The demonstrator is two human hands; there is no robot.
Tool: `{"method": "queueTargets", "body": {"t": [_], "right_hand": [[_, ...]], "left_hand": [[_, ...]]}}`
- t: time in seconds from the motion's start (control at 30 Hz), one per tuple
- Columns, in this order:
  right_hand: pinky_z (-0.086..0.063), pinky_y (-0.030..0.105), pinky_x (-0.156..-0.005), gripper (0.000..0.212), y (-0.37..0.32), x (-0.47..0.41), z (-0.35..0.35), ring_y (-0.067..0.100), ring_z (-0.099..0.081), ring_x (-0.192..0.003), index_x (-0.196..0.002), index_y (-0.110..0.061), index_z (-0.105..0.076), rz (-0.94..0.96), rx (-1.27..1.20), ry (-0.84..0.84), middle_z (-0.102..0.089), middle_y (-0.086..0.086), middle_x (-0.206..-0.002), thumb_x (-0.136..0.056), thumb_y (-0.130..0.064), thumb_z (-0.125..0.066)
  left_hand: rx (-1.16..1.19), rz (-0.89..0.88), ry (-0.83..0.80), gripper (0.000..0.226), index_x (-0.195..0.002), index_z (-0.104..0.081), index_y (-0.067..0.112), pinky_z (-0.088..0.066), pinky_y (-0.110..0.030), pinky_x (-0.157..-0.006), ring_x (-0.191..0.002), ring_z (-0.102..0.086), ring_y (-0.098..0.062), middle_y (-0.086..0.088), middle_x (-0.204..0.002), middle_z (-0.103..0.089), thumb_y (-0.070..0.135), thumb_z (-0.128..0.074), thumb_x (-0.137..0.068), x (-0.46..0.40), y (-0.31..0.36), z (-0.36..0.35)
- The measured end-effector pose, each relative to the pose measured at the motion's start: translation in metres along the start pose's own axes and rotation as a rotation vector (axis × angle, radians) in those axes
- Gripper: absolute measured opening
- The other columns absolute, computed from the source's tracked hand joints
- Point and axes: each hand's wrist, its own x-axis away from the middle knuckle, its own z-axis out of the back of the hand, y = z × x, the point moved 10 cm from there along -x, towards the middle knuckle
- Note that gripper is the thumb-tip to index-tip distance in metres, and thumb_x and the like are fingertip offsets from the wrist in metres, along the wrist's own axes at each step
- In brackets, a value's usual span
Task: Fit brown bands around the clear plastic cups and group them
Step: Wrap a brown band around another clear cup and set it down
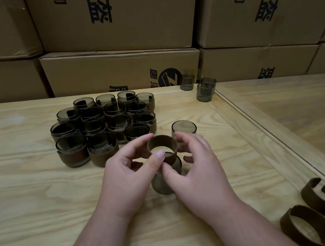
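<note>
My left hand pinches a brown band, held as a ring above the table, thumb on its near edge and forefinger on its far edge. My right hand is curled beside the band, its thumb touching it near my left thumb. Under both hands lies a clear cup, partly hidden. Another bare cup stands upright just behind my right fingers. Several banded cups stand grouped at the left rear.
The wooden table has a raised border on the right. Three bare cups stand at the far right corner. Loose brown bands lie at the bottom right. Stacked cardboard boxes wall off the back.
</note>
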Motion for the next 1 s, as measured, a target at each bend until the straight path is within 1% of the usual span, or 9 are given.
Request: {"method": "queueTargets", "body": {"t": [0.13,0.3,0.4,0.47,0.53,0.63,0.77,0.9,1.0], "right_hand": [[-0.043,0.009,-0.092,0.086,0.010,-0.002,-0.001,-0.010,-0.048,-0.126,-0.156,-0.030,-0.038,-0.065,-0.011,-0.015,-0.038,-0.036,-0.135,-0.082,-0.050,-0.078],[-0.042,0.005,-0.091,0.080,0.007,-0.003,0.002,-0.007,-0.051,-0.122,-0.154,-0.033,-0.042,-0.043,-0.019,0.013,-0.049,-0.031,-0.128,-0.084,-0.043,-0.080],[-0.043,0.007,-0.097,0.062,-0.003,-0.002,0.006,-0.007,-0.055,-0.121,-0.141,-0.039,-0.057,0.020,-0.054,0.028,-0.057,-0.032,-0.124,-0.082,-0.041,-0.076],[-0.047,0.014,-0.101,0.052,-0.008,-0.002,0.009,-0.005,-0.058,-0.120,-0.132,-0.039,-0.065,0.043,-0.076,0.021,-0.060,-0.033,-0.123,-0.080,-0.040,-0.075],[-0.050,0.020,-0.102,0.049,-0.009,-0.002,0.012,-0.004,-0.060,-0.119,-0.127,-0.038,-0.069,0.044,-0.079,0.007,-0.063,-0.031,-0.120,-0.079,-0.041,-0.074],[-0.051,0.018,-0.098,0.047,-0.006,-0.003,0.016,-0.005,-0.062,-0.114,-0.121,-0.039,-0.071,0.021,-0.061,0.006,-0.067,-0.027,-0.113,-0.074,-0.045,-0.071],[-0.056,0.018,-0.088,0.040,0.002,-0.002,0.014,-0.003,-0.066,-0.107,-0.111,-0.039,-0.070,-0.052,-0.097,0.010,-0.071,-0.020,-0.107,-0.071,-0.040,-0.071],[-0.056,0.013,-0.081,0.035,0.003,-0.001,0.010,-0.002,-0.068,-0.103,-0.098,-0.053,-0.062,-0.084,-0.134,0.005,-0.072,-0.016,-0.106,-0.072,-0.030,-0.071],[-0.055,0.011,-0.079,0.040,0.004,-0.002,0.009,-0.002,-0.068,-0.102,-0.099,-0.052,-0.061,-0.100,-0.164,-0.004,-0.072,-0.015,-0.109,-0.075,-0.022,-0.071]], "left_hand": [[0.022,0.001,0.044,0.041,-0.112,-0.076,0.041,-0.061,-0.027,-0.080,-0.097,-0.074,-0.019,0.000,-0.101,-0.077,0.035,-0.082,-0.072,-0.002,-0.003,0.003],[0.042,-0.003,0.058,0.043,-0.110,-0.076,0.039,-0.059,-0.021,-0.075,-0.095,-0.074,-0.019,0.001,-0.099,-0.078,0.038,-0.088,-0.069,0.000,0.000,0.004],[0.025,-0.008,0.055,0.042,-0.107,-0.078,0.040,-0.061,-0.026,-0.077,-0.095,-0.074,-0.019,0.002,-0.099,-0.078,0.039,-0.093,-0.068,0.000,0.003,0.005],[-0.003,-0.017,0.053,0.045,-0.106,-0.078,0.044,-0.061,-0.032,-0.081,-0.091,-0.073,-0.013,0.007,-0.096,-0.078,0.042,-0.092,-0.064,0.001,0.006,0.006],[-0.029,-0.032,0.042,0.049,-0.105,-0.078,0.046,-0.056,-0.032,-0.084,-0.087,-0.071,-0.004,0.012,-0.093,-0.078,0.049,-0.088,-0.057,0.001,0.008,0.006],[-0.056,-0.054,0.013,0.048,-0.101,-0.079,0.039,-0.051,-0.025,-0.088,-0.094,-0.069,0.005,0.017,-0.096,-0.078,0.048,-0.087,-0.055,0.002,0.011,0.003],[-0.104,-0.083,-0.010,0.047,-0.102,-0.077,0.040,-0.052,-0.024,-0.095,-0.105,-0.070,0.000,0.016,-0.102,-0.078,0.050,-0.081,-0.056,0.002,0.011,-0.001],[-0.116,-0.064,0.000,0.039,-0.098,-0.075,0.043,-0.052,-0.011,-0.083,-0.100,-0.071,0.003,0.019,-0.098,-0.078,0.035,-0.084,-0.061,0.001,0.005,0.000],[-0.113,-0.040,0.014,0.036,-0.097,-0.075,0.043,-0.052,-0.007,-0.074,-0.095,-0.071,0.007,0.021,-0.094,-0.078,0.026,-0.079,-0.066,0.000,0.002,0.000]]}}
